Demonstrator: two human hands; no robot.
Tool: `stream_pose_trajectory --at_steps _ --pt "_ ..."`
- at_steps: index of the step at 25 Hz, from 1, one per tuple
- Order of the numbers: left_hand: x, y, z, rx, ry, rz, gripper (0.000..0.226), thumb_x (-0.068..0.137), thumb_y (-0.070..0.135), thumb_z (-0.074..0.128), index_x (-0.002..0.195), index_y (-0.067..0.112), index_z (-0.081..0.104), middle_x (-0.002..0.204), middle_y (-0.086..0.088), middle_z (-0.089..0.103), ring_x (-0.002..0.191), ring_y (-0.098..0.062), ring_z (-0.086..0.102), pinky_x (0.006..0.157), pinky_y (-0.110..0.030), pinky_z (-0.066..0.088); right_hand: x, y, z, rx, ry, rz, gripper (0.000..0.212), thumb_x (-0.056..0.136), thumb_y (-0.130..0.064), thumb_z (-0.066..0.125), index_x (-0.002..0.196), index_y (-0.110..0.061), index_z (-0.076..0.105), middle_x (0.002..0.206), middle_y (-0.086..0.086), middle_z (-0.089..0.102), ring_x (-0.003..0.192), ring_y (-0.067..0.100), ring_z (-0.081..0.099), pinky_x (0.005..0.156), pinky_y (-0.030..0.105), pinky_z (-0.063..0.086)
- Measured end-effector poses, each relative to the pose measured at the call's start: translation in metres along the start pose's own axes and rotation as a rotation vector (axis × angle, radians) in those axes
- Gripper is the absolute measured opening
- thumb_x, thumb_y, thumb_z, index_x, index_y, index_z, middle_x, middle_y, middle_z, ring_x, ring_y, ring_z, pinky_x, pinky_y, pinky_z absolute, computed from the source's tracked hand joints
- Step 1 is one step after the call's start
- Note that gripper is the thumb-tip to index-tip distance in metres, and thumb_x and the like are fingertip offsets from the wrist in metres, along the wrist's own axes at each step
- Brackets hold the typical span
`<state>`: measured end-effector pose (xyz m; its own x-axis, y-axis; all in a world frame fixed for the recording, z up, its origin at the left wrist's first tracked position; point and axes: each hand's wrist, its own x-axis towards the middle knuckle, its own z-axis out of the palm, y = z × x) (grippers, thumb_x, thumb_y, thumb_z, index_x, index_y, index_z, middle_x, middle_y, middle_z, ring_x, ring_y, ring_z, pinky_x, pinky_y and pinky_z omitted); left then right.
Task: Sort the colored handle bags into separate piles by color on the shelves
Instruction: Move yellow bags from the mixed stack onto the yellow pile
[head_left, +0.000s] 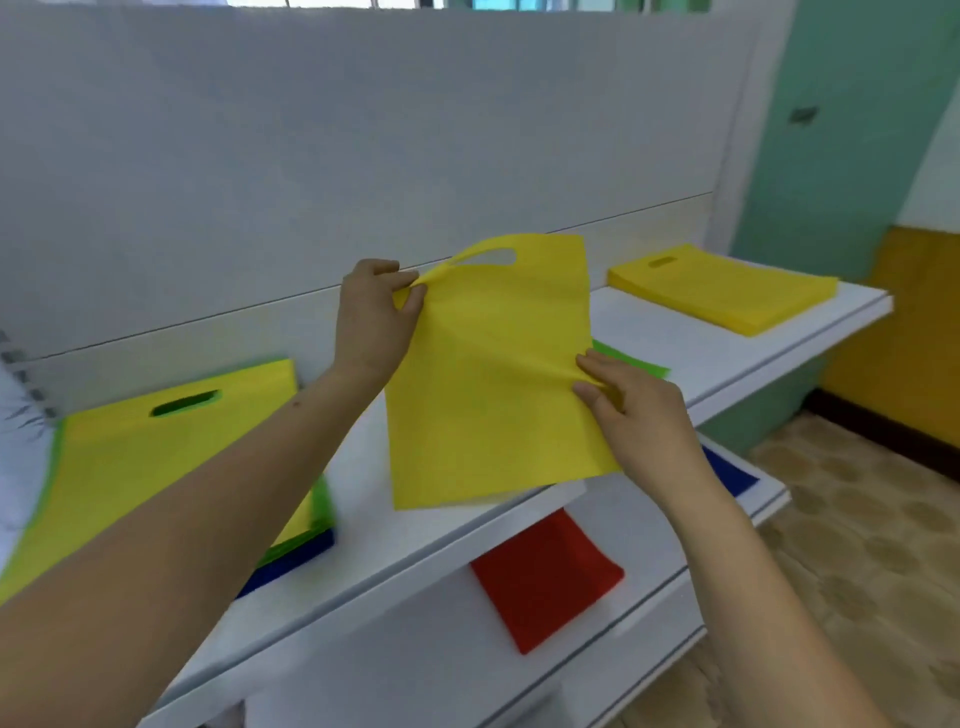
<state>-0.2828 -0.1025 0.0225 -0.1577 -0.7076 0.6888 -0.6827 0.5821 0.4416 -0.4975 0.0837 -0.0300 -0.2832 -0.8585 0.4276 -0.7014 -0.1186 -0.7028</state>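
I hold a yellow handle bag (483, 374) up above the top shelf (737, 353). My left hand (374, 322) pinches its upper left corner beside the handle cut-out. My right hand (639, 421) pinches its right edge. To the left lies a mixed stack (156, 441) with a yellow bag on top and green and blue bags under it. A neat yellow pile (722, 288) sits at the shelf's far right. A green bag (634, 364) peeks out behind the held bag. On the lower shelf lie a red bag (545, 577) and a blue bag (732, 473).
A grey wall panel (363, 156) backs the shelves. The lower shelf's front edge (649, 618) runs below the red bag. To the right are a green wall (841, 156), a yellow lower wall band (914, 322) and a patterned floor (857, 545).
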Motion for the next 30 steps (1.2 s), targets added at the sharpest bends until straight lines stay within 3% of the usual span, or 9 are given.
stream_pose_trajectory --at_steps 7,12,18,23,27,30 --pt "0.058 0.13 0.186 -0.033 -0.08 0.059 0.031 0.091 0.027 0.064 0.116 0.009 0.07 0.123 -0.017 0.058 0.12 -0.034 0.046 0.101 -0.035 0.035 0.078 0.156 -0.137 -0.135 -0.007 0.094 0.043 0.095 -0.029 0.057 0.136 -0.017 0.054 0.146 -0.002 0.045 0.136 0.014 0.039 0.111 0.022 0.022" --pt "0.093 0.178 0.278 -0.006 -0.121 0.074 0.031 0.093 0.028 0.063 0.116 0.01 0.07 0.122 -0.016 0.057 0.121 -0.036 0.041 0.102 -0.038 0.035 0.146 0.24 -0.194 -0.175 -0.04 0.131 0.044 0.094 -0.03 0.059 0.136 -0.017 0.053 0.146 -0.004 0.045 0.136 0.014 0.038 0.111 0.022 0.022" --pt "0.14 0.182 0.367 0.069 -0.161 0.105 0.029 0.093 0.031 0.062 0.114 0.013 0.072 0.121 -0.014 0.053 0.12 -0.035 0.037 0.102 -0.04 0.037 0.246 0.324 -0.219 -0.239 -0.12 0.151 0.042 0.091 -0.032 0.063 0.132 -0.024 0.058 0.143 -0.008 0.049 0.132 0.014 0.043 0.107 0.024 0.03" --pt "0.152 0.162 0.423 0.231 -0.299 0.077 0.03 0.087 0.024 0.066 0.115 0.012 0.07 0.123 -0.018 0.05 0.116 -0.039 0.039 0.1 -0.044 0.039 0.331 0.376 -0.228 -0.336 -0.328 0.211 0.044 0.091 -0.033 0.063 0.134 -0.026 0.055 0.145 -0.009 0.046 0.131 0.015 0.044 0.106 0.025 0.033" --pt "0.149 0.153 0.447 0.302 -0.473 -0.039 0.037 0.088 0.024 0.062 0.124 0.016 0.065 0.126 -0.017 0.047 0.114 -0.038 0.043 0.096 -0.044 0.043 0.364 0.416 -0.22 -0.369 -0.464 0.188 0.042 0.095 -0.028 0.057 0.137 -0.025 0.051 0.151 -0.007 0.038 0.137 0.016 0.037 0.109 0.025 0.025" --pt "0.144 0.157 0.454 0.199 -0.468 -0.166 0.037 0.089 0.021 0.063 0.124 0.012 0.063 0.13 -0.018 0.042 0.113 -0.038 0.048 0.1 -0.042 0.042 0.373 0.439 -0.212 -0.366 -0.499 0.164 0.045 0.098 -0.029 0.05 0.142 -0.024 0.044 0.154 -0.002 0.032 0.14 0.018 0.031 0.113 0.028 0.022"
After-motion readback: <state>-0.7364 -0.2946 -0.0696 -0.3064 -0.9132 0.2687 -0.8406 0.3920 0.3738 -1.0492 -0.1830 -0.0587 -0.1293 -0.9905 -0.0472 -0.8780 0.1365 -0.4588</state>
